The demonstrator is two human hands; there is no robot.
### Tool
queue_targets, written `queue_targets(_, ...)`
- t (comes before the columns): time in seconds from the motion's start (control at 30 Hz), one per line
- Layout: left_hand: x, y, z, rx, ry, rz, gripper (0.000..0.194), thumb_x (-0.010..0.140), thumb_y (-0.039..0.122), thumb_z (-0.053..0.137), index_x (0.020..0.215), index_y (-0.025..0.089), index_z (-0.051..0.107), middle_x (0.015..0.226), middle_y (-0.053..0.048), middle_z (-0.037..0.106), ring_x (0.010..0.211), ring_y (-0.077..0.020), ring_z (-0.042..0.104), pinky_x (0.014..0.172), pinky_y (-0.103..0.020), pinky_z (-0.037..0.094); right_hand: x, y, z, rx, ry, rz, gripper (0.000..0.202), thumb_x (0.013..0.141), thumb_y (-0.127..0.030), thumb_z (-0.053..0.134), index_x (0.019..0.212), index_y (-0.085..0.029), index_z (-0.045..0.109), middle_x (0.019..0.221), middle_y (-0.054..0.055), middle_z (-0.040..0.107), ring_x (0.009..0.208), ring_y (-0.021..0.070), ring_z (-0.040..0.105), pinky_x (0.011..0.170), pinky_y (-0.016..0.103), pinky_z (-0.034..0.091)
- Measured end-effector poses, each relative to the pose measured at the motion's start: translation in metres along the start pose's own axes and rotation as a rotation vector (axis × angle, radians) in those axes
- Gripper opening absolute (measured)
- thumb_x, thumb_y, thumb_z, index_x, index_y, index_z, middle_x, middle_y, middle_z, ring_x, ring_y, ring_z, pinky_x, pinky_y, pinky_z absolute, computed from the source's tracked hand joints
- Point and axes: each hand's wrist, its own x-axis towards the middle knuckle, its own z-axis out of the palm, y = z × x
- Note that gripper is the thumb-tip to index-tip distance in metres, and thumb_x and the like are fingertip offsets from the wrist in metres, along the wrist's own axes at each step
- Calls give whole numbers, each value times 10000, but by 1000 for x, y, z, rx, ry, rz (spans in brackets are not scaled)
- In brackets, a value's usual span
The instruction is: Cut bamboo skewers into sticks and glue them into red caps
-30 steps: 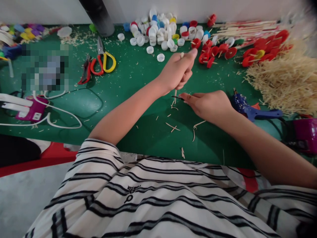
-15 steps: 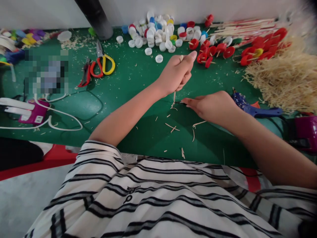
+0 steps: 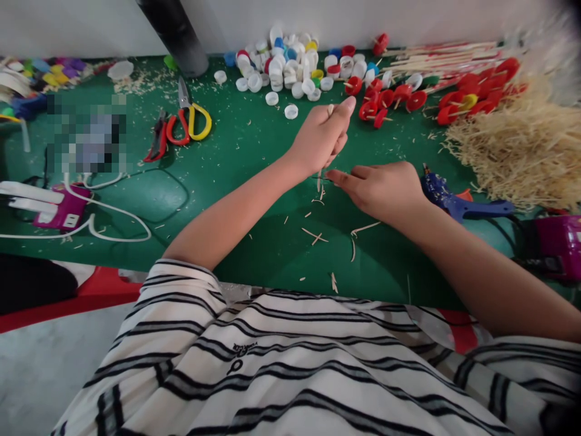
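My left hand [image 3: 318, 139] is closed in a fist around a thin wooden stick [image 3: 319, 181]. One end pokes out above the fist by the thumb, and the other hangs below with curled slivers at its tip. My right hand [image 3: 381, 189] is to the right, fingers pinched on a thin dark blade [image 3: 323, 177] that lies across the stick's lower end; its handle is hidden. Under the hands, wood shavings [image 3: 315, 235] are scattered on the green table [image 3: 254, 254].
White and coloured bottle caps [image 3: 290, 66] are heaped at the back, with red caps on sticks [image 3: 385, 97] beside them. Wood wool [image 3: 521, 151] and a blue glue gun [image 3: 458, 200] lie right. Scissors [image 3: 197, 121], red-handled pliers [image 3: 158, 139] and a purple power block [image 3: 63, 209] are left.
My right hand has shifted slightly left and up, bringing the blade a little higher on the stick. My left hand stays nearly in place, still gripping the stick.
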Motion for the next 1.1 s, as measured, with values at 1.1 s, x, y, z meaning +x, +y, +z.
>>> queue_targets(1.1,8,2,-13,-164,-173,-218,711,1036,750,512,614,246,240,486,120,92,405,5,1,410,-176,-24,2,-3,10,44,34,28,556,1142,-429,333,1575,-316,663,1011,72,830,704,178,585,593,367,224)
